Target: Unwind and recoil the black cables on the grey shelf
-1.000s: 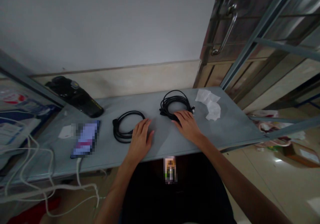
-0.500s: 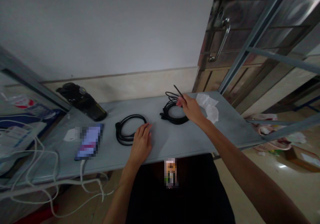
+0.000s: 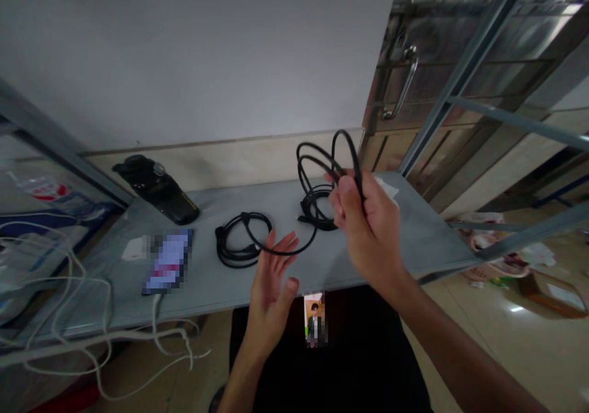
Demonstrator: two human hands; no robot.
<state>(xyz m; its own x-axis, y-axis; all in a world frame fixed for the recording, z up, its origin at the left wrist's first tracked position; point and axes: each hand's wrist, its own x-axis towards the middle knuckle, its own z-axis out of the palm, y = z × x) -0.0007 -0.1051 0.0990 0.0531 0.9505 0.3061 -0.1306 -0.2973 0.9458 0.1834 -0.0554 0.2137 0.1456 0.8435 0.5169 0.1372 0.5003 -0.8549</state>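
Now a black cable [image 3: 327, 167] is gripped in the right hand [image 3: 368, 229], which is closed around several loops and raised off the table [image 3: 427, 241]; half a second earlier only one strand was being pinched up from the coil, and a second ago that hand was resting flat on it. Part of the cable is left on the table just beyond the hand, and one loose strand is hung down and across toward the left hand [image 3: 271, 284]. That hand, pressed flat beside the second coil [image 3: 237, 247] until now, is lifted with the palm turned up and fingers spread, holding nothing, the strand passing just over its fingertips. By this change the cable is judged to be partly uncoiled and on its way into both hands. Farther left of the left hand a phone [image 3: 166, 261] is lain, and behind it a black device [image 3: 156, 187]; crumpled paper [image 3: 389, 187] is half hidden behind the right hand.
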